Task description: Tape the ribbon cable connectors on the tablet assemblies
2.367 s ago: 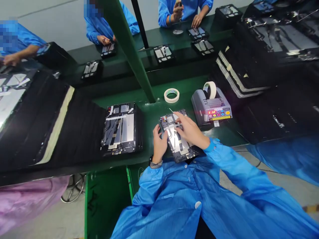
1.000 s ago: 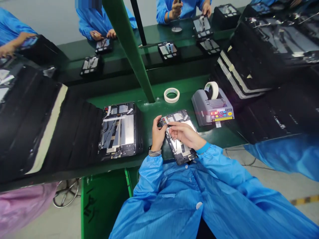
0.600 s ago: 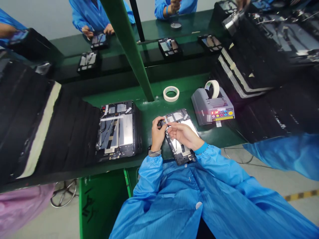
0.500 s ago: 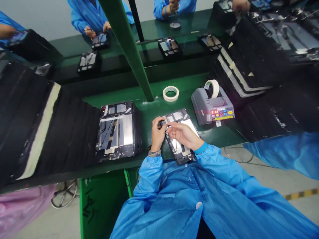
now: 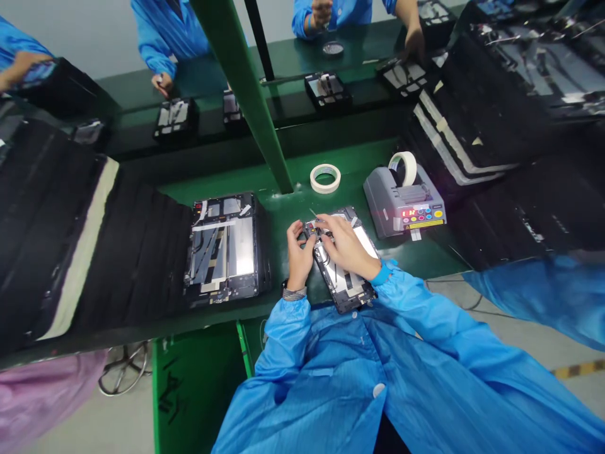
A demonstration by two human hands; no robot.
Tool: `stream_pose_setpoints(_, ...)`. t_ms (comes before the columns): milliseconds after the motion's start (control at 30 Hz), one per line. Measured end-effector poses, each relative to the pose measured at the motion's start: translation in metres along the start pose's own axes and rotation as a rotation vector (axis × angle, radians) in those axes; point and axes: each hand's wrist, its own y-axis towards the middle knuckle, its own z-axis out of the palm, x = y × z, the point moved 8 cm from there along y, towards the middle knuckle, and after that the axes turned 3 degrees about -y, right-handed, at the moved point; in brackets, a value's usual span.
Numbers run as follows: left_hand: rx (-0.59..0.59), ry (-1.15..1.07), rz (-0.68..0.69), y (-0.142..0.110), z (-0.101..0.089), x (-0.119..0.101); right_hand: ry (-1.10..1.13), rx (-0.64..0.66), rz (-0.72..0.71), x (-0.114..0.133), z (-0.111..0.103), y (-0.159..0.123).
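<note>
- Fingers of the right hand [image 5: 348,244] hold a thin stick [image 5: 313,214]
- Left hand [image 5: 299,261] curls at the tablet [image 5: 344,282], grip unclear
- That tablet lies on the desk [image 5: 280,217], right of a black stack [image 5: 227,249]

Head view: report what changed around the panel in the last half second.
The right hand has turned and shifted toward the far edge of the panel; a thin tool now shows beyond it. The left hand, loose tape and dispenser stayed about where they were.
</note>
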Motion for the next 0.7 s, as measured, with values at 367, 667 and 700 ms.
stream_pose_setpoints(367, -0.082, 0.136, -0.044, 0.014, 0.004, -0.004, -0.206, 0.024, -0.055, -0.004, 0.006, -0.001)
stream_pose_setpoints(667, -0.027, 0.125, -0.041, 0.012, 0.006, -0.004, -0.221, 0.042, -0.136, 0.0, 0.012, -0.001)
stream_pose_setpoints(700, -0.018, 0.105, -0.054, 0.012, 0.005, -0.003, -0.238, 0.051, -0.15, 0.001, 0.013, -0.001)
